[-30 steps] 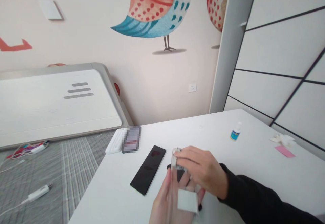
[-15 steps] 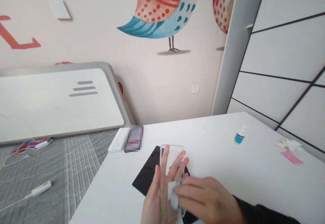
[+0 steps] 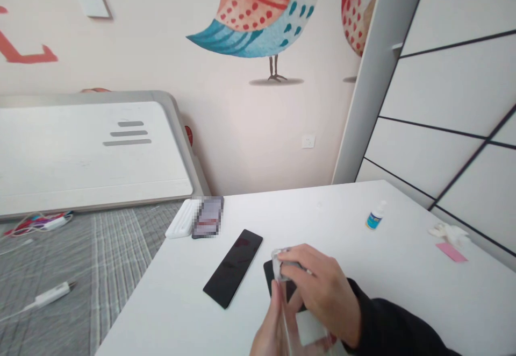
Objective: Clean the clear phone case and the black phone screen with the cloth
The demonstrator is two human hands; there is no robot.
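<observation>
My left hand [image 3: 269,326] is closed around the lower side of a clear phone case [image 3: 285,318], which is tilted up from the table. At its upper end, the bent fingers of my right hand [image 3: 316,278] press a small pale grey cloth [image 3: 276,265] against the case; the cloth is partly hidden. A white rectangle [image 3: 310,328] shows at the lower part of the case; I cannot tell whether it is on or behind it. Left of my hands lies a black phone [image 3: 234,268], flat on the table. Another dark flat thing [image 3: 268,276] is partly covered by the case.
The white table [image 3: 161,297] carries a pixelated phone [image 3: 208,217] beside a white slab-like object [image 3: 183,219] at the back left. A small bottle [image 3: 374,217], crumpled tissue [image 3: 449,233] and a pink slip [image 3: 451,252] are at the right. A bed with grey bedding [image 3: 116,259] adjoins the table.
The case has shifted right and tilted. My right hand has moved from its lower part to its upper end. The black phone and the second dark thing now show as separate.
</observation>
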